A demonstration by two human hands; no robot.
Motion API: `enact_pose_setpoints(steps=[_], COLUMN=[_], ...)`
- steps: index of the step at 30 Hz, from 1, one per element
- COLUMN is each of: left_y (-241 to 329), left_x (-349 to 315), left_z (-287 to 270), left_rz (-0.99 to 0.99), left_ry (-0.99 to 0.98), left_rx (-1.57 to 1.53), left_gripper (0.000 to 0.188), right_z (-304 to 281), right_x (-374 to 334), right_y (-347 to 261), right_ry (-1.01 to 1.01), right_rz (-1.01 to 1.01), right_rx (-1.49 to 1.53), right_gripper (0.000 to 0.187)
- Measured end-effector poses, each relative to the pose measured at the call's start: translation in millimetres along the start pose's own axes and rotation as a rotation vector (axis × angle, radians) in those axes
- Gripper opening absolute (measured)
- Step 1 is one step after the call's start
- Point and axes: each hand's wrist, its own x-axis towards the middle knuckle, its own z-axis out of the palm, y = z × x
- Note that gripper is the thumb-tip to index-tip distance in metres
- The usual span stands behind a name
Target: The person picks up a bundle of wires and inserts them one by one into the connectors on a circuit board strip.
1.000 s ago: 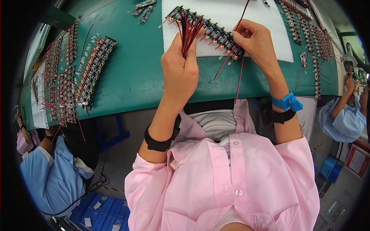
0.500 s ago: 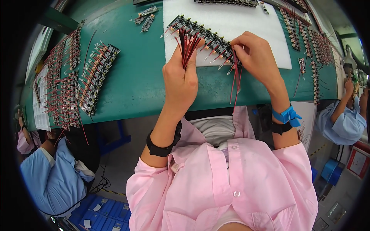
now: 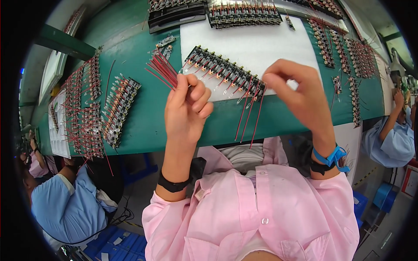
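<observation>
A bundle of thin red and black wires (image 3: 162,68) is gripped in my left hand (image 3: 185,102), its fingers curled round the lower end and the loose ends fanning up and left. To the right of it, a strip of small circuit boards (image 3: 224,68) lies slanted across the front of a white foam sheet. Small clear bulbs stick out along its near edge. A few long red wires (image 3: 249,117) hang from its right end over the green mat. My right hand (image 3: 298,89) is at that end, thumb and fingertips pinched together. Whatever they hold there is too small to make out.
More board strips stand on the foam sheet (image 3: 196,39) at the back, beside a black tray (image 3: 176,17). Wired strips (image 3: 119,111) lie at left, others (image 3: 355,100) at right. Loose boards (image 3: 165,42) sit behind my left hand. Co-workers sit on both sides.
My left hand has turned and drawn left, away from the strip, with the wire bundle now pointing up-left. My right hand remains at the strip's right end. The whole view has shifted, showing more behind.
</observation>
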Motion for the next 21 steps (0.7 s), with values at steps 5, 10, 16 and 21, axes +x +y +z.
enact_pose_setpoints(steps=[5,10,16,21], left_y=[-24.9,-27.0,-28.7,-13.3], left_x=[24.1,28.1,30.9,14.5], left_z=[37.3,43.8,51.0,28.1], left_rz=[0.142,0.127,0.282,0.172], left_ry=[0.275,0.164,0.421,0.249], left_rx=[0.215,0.349,0.489,0.571], left_gripper=[0.033,0.035,0.035,0.028], right_z=[32.7,33.6,34.5,29.9], right_x=[14.0,22.0,26.7,30.8], right_y=[-11.1,-6.5,2.8,-1.9], right_ry=[-0.185,-0.219,0.032,-0.201], right_rz=[0.043,-0.014,-0.32,0.201], right_rx=[0.208,0.102,-0.065,0.467], right_gripper=[0.007,0.008,0.01,0.011])
